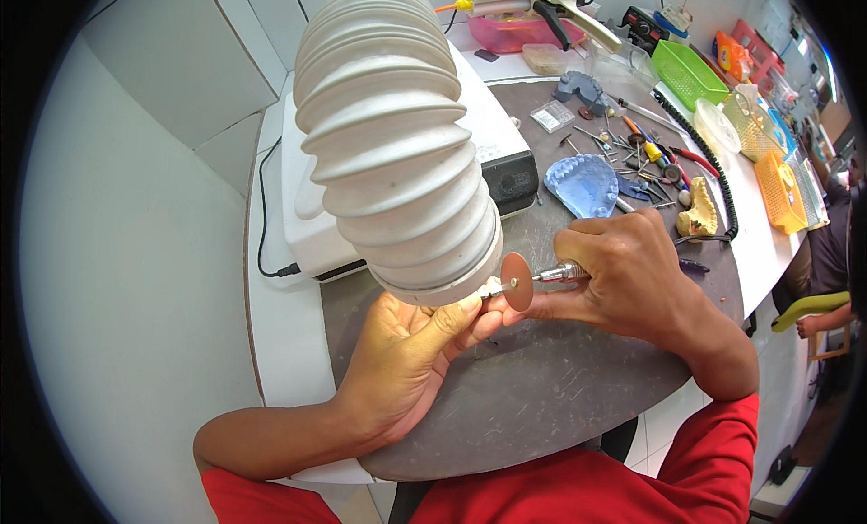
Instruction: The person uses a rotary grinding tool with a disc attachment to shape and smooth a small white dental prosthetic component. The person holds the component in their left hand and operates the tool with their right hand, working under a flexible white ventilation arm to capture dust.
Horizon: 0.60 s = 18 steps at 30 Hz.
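My right hand (628, 276) is closed around a metal rotary handpiece (564, 272). At the handpiece's tip sits a thin reddish-brown cutting disc (517, 282), its face turned toward the left. My left hand (411, 357) pinches a small whitish and metallic piece (490, 290) between thumb and fingers, right beside the disc. The disc partly covers this piece, and its exact kind is too small to make out. Just above my left fingers hangs the open end of a ribbed white suction hose (406, 181). My right fingertips come close to my left ones behind the disc.
A white boxy machine (312, 221) stands behind the hose. A blue dental cast (582, 184), a grey cast (582, 90), a yellowish cast (698, 212), pliers and several burs lie at the back right. Farther right are a green basket (688, 75), an orange basket (779, 194) and another person's arm (822, 322).
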Tool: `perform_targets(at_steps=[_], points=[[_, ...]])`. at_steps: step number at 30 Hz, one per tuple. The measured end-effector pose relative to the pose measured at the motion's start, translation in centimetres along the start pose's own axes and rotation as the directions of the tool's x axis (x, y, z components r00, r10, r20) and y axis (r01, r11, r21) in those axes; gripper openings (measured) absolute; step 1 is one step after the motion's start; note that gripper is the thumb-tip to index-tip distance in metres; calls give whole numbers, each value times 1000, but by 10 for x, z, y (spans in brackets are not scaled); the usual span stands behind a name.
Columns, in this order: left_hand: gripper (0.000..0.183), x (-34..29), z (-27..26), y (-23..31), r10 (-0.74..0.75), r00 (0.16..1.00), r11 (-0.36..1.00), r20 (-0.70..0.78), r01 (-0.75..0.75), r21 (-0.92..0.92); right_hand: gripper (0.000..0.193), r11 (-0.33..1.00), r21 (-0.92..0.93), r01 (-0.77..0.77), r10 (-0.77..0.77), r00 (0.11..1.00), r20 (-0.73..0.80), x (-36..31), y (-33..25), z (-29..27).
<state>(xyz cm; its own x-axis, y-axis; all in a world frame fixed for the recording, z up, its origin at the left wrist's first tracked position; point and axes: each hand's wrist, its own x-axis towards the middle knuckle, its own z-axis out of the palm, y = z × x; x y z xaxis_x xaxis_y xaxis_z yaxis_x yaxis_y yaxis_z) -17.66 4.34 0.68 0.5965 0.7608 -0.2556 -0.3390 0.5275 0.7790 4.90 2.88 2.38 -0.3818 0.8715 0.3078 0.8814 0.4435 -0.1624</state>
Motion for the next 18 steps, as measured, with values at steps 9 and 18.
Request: perform_targets(at_steps=[9, 18], points=[[17, 0, 0, -1, 10, 1000, 1000, -7, -10, 20, 70, 1000, -5, 2, -2, 1000, 10, 0, 0, 0], [16, -1, 0, -1, 6, 1000, 1000, -11, -5, 20, 70, 1000, 3, 9, -9, 1000, 3, 1, 1, 2]])
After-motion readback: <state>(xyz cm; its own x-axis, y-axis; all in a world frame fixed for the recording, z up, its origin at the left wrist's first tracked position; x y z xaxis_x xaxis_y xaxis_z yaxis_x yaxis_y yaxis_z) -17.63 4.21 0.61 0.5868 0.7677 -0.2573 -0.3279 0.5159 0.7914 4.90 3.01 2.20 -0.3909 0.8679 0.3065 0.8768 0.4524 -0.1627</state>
